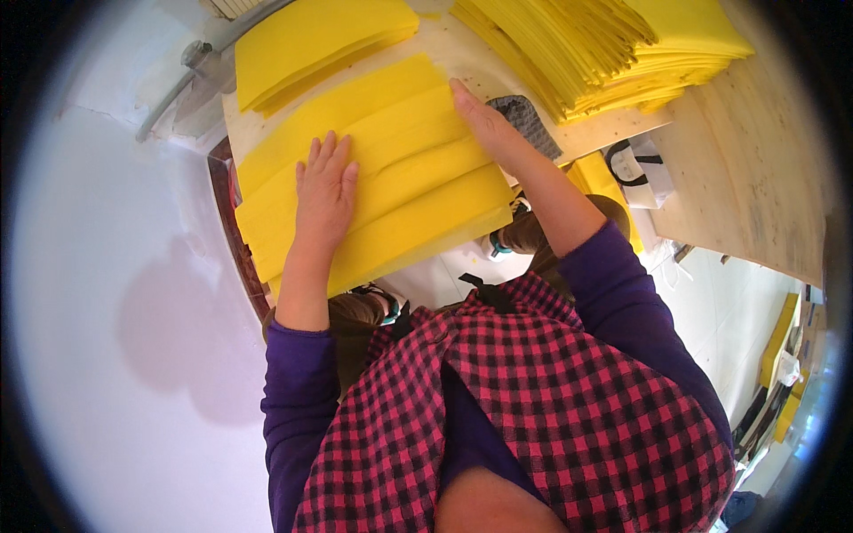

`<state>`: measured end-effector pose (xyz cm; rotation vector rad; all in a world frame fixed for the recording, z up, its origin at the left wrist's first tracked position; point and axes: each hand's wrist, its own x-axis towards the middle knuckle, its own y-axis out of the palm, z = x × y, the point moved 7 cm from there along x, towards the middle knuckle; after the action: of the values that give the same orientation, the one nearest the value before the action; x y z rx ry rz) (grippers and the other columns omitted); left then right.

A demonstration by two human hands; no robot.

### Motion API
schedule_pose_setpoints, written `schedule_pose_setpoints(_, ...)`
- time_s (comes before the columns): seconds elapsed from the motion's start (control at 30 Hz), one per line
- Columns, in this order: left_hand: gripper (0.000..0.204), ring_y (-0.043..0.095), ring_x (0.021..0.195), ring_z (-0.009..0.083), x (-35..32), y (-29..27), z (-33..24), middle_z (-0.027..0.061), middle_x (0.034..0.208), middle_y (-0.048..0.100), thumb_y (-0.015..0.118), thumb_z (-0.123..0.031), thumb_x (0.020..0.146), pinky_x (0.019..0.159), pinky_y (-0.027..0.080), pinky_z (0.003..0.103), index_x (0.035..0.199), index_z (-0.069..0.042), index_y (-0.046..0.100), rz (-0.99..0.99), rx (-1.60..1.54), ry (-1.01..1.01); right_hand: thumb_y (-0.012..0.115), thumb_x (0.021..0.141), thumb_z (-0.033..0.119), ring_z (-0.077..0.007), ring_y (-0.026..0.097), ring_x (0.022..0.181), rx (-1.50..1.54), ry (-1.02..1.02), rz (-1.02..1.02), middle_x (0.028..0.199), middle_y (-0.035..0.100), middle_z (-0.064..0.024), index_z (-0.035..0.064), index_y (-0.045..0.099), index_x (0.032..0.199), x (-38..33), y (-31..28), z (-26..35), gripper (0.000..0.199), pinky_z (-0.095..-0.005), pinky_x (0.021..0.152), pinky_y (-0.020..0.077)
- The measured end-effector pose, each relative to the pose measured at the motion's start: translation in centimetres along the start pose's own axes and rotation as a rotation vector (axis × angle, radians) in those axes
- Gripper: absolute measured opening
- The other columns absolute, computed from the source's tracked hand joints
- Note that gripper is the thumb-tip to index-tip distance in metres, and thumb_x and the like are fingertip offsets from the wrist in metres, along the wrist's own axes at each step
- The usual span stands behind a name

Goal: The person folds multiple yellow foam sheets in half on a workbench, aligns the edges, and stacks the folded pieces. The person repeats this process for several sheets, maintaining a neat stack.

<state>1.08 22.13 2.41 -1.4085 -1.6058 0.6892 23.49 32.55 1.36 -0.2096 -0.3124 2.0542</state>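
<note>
A yellow sheet of cloth-like material (410,182) lies before me on the table, with several creases or folded layers running across it. Its near edge hangs over the table's front. My left hand (325,191) rests flat on its left part, fingers slightly spread. At the sheet's right edge lies my right hand (489,124), fingers stretched out along the border and gripping nothing that I can see. Just right of that hand is a dark grey textured pad or cloth (526,123), partly covered by my forearm.
Behind the sheet sits a folded yellow stack (320,44). A taller pile of yellow folded pieces (613,53) fills the far right of the table. A wooden board (746,169) stands at the right, beside a white bag (641,171) with black handles. A pale wall (115,266) borders the left.
</note>
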Motion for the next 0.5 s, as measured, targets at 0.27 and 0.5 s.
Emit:
schedule_pose_setpoints(0.27, 0.045, 0.025, 0.141, 0.0348, 0.0, 0.7, -0.4, 0.0145, 0.148, 0.036, 0.042, -0.033, 0.099, 0.114, 0.014, 0.052, 0.138, -0.011, 0.046, 0.027, 0.067, -0.026, 0.031, 0.097, 0.059, -0.0284, 0.013, 0.145, -0.064, -0.001, -0.073, 0.156, 0.015, -0.0198, -0.0029, 0.017, 0.148, -0.5, -0.2, 0.0, 0.082, -0.0334, 0.116, 0.0116)
schedule_pose_setpoints(0.5, 0.046, 0.025, 0.141, 0.034, -0.2, 0.9, -0.6, 0.0143, 0.149, 0.035, 0.043, -0.034, 0.099, 0.114, 0.014, 0.053, 0.138, -0.012, 0.046, 0.03, 0.091, -0.034, 0.032, 0.098, 0.056, -0.0268, 0.021, 0.143, -0.063, -0.016, -0.206, 0.154, 0.025, -0.016, -0.0011, 0.027, 0.146, -0.2, -1.8, -0.6, 0.075, -0.0336, 0.115, 0.0176)
